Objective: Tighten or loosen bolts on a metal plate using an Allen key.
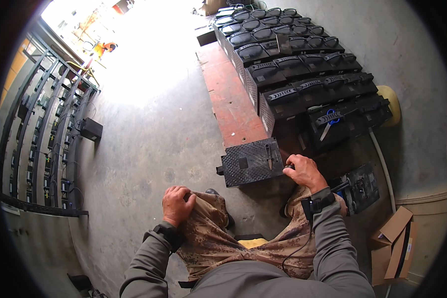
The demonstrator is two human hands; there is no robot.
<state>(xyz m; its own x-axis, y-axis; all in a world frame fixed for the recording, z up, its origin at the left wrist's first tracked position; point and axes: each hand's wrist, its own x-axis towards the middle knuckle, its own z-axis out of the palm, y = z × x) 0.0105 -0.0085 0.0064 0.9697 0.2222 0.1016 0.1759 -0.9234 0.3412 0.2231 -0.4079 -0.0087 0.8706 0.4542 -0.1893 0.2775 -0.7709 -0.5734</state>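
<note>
My left hand (178, 204) lies over my left knee with its fingers loosely bent and holds nothing I can see. At the right edge of a black textured box (241, 166), my right hand (305, 171) is closed around a small dark piece. Most of that piece is hidden by the fingers, and I cannot tell whether it belongs to the box. On the box's upper face lies a slim tool (269, 158) with a dark handle and a lighter tip. The box sits at the near end of a reddish board (231, 102).
Rows of black cases with handles (313, 84) stand ahead to the right, blue-handled scissors (330, 119) on the nearest. By my right forearm are a black open case (360, 188) and a cardboard box (395, 243). A metal rack (49, 139) holding small devices stands left.
</note>
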